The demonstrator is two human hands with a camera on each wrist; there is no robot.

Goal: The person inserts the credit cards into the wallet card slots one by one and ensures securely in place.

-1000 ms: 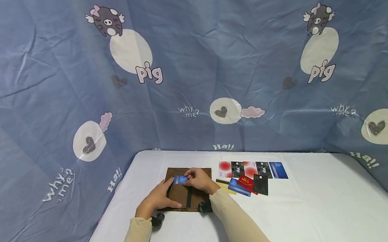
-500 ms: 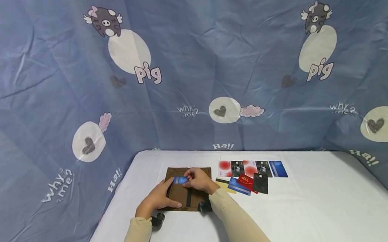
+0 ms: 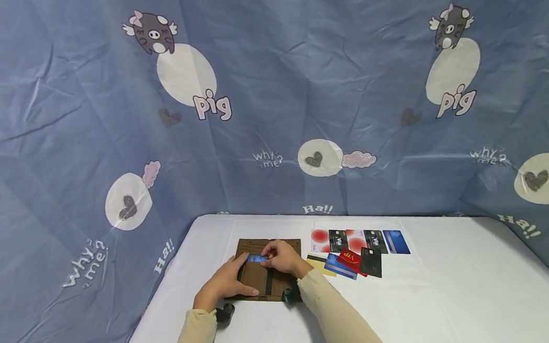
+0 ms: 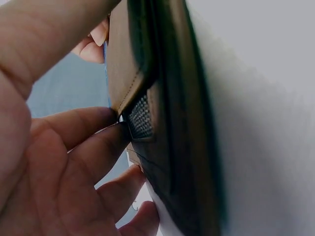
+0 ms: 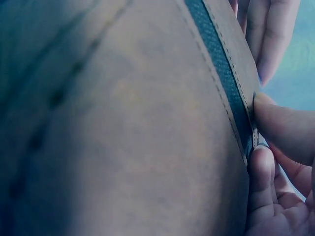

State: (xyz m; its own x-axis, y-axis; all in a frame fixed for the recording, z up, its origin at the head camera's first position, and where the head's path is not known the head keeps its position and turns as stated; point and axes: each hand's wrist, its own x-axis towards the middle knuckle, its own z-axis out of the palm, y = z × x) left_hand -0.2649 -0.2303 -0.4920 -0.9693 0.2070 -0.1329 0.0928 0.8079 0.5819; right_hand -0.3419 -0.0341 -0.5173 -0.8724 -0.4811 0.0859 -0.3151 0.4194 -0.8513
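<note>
A brown wallet [image 3: 251, 277] lies spread on the white table with a dark band down its middle. A blue card [image 3: 256, 258] shows as a narrow strip above the mouth of its left pocket, the lower part hidden inside. At the card's right end, my right hand [image 3: 284, 257] pinches it between thumb and fingers. My left hand [image 3: 225, 280] holds the wallet's left side, its thumb stretched across the lower front. Seen from the left wrist, the fingertips [image 4: 115, 123] touch the pocket's corner. From the right wrist, the thumb [image 5: 280, 123] lies against the pocket's edge.
Right of the wallet, a row of cards includes a black VIP card [image 3: 338, 241] and a blue card [image 3: 396, 242]. Nearer lie a yellow card [image 3: 321, 265], another blue card [image 3: 341, 266], a red card [image 3: 350, 260] and a black card [image 3: 371, 262], partly overlapping.
The blue card has gone slightly lower into the wallet's pocket, so a thinner strip shows. Both hands keep nearly the same places, and the other cards lie as before.
</note>
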